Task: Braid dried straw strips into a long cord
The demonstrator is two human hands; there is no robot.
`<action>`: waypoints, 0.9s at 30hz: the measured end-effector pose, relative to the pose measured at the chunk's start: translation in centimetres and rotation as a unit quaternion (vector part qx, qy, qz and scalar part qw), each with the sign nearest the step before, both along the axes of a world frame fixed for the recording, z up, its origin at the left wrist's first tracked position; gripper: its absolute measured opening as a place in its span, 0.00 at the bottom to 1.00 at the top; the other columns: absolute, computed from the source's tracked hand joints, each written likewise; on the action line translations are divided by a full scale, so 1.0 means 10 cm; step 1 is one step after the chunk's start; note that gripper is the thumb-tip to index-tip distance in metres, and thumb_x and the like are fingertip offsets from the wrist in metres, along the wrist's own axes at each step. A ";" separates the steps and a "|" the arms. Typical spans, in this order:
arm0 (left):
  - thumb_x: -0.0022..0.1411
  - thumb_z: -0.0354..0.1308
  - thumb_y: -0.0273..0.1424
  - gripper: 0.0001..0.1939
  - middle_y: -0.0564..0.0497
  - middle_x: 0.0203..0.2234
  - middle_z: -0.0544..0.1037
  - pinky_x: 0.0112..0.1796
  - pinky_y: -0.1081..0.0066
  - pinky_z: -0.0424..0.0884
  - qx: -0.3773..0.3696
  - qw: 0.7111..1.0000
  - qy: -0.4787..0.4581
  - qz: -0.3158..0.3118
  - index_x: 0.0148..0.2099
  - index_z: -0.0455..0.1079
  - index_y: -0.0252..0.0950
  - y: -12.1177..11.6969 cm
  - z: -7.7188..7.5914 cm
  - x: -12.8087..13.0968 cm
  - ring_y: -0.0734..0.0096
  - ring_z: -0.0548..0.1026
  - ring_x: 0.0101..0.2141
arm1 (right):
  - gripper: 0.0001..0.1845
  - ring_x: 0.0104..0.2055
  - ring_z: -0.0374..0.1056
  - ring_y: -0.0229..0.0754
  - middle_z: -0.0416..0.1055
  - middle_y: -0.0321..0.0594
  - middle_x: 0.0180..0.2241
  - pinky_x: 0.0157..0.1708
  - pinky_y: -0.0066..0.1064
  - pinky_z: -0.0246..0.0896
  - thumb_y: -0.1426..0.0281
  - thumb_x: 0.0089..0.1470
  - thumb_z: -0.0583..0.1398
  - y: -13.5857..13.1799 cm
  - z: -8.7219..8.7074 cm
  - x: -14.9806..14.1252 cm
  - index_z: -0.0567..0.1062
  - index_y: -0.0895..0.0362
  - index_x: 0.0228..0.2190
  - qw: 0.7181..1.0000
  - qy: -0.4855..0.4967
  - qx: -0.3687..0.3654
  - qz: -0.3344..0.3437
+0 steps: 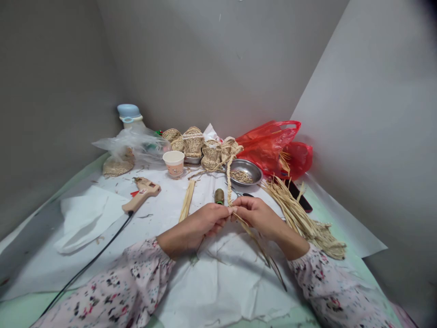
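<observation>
My left hand (208,223) and my right hand (256,218) meet at the middle of the view, pinching a narrow plaited straw braid (229,182) between them. The braid rises from my fingers to a woven straw piece (211,155) at the back. Loose straw ends (259,246) trail down from my right hand over a crumpled white cloth (225,278). Just beyond my fingers stands a small spool of brown twine (219,196). A pair of scissors (244,194) lies partly hidden behind my right hand.
A hot glue gun (141,193) with a black cord lies left, near flat wooden strips (187,200). A bundle of dry straw (297,214) lies right. Behind stand a steel bowl (244,172), a paper cup (174,163), a red plastic bag (273,148) and woven pieces.
</observation>
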State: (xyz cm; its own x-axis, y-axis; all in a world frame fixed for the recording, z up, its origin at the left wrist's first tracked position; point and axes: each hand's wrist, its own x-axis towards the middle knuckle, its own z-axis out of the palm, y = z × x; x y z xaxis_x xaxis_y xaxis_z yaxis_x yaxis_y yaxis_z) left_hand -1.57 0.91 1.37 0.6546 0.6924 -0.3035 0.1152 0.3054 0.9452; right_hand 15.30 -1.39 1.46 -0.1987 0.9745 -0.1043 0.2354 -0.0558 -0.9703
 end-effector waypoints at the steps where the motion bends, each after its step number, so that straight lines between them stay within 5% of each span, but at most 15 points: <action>1: 0.54 0.54 0.44 0.17 0.61 0.17 0.50 0.18 0.76 0.41 0.006 1.000 0.001 0.005 0.24 0.56 0.37 0.00 -0.02 0.01 0.81 0.45 0.17 | 0.09 0.17 0.50 0.29 0.62 0.28 0.17 0.17 0.23 0.44 0.65 0.49 0.59 0.00 0.01 0.00 0.72 0.58 0.26 1.000 -0.010 0.008 0.000; 7: 0.54 0.52 0.41 0.14 0.61 0.14 0.54 0.18 0.75 0.42 0.077 0.994 0.048 0.066 0.25 0.60 0.36 0.04 -0.13 0.06 0.81 0.48 0.15 | 0.11 0.20 0.58 0.31 0.67 0.32 0.21 0.22 0.24 0.53 0.66 0.50 0.57 0.02 0.04 0.08 0.76 0.59 0.31 0.993 -0.103 0.051 0.006; 13: 0.54 0.54 0.40 0.14 0.61 0.11 0.54 0.19 0.74 0.44 0.145 0.977 0.086 0.132 0.25 0.64 0.35 0.06 -0.26 0.09 0.80 0.51 0.15 | 0.12 0.19 0.63 0.33 0.70 0.34 0.20 0.22 0.24 0.55 0.65 0.52 0.55 -0.08 0.13 0.02 0.75 0.58 0.27 0.975 -0.199 0.068 -0.075; 22: 0.53 0.56 0.37 0.13 0.60 0.14 0.55 0.15 0.77 0.40 -0.024 0.986 -0.077 0.144 0.23 0.60 0.34 0.03 -0.33 0.09 0.85 0.47 0.14 | 0.14 0.38 0.69 0.42 0.75 0.42 0.36 0.39 0.31 0.61 0.73 0.54 0.52 -0.35 0.02 -0.35 0.75 0.57 0.40 0.915 -0.338 0.205 -0.085; 27: 0.53 0.57 0.36 0.16 0.61 0.13 0.54 0.14 0.79 0.37 -0.119 0.977 -0.091 0.153 0.21 0.56 0.35 0.06 -0.32 0.09 0.86 0.44 0.13 | 0.20 0.36 0.69 0.44 0.72 0.48 0.38 0.35 0.33 0.63 0.79 0.55 0.48 -0.46 -0.10 -0.47 0.68 0.62 0.48 0.853 -0.466 0.225 -0.074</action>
State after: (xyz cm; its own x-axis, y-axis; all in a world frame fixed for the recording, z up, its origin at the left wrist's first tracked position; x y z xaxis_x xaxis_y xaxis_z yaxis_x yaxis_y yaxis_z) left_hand -0.70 1.56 -1.79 0.4865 0.7878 -0.3777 -0.1798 0.5134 0.8391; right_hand 10.61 -6.01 0.50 -0.1056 0.9647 0.2414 0.9384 0.1770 -0.2968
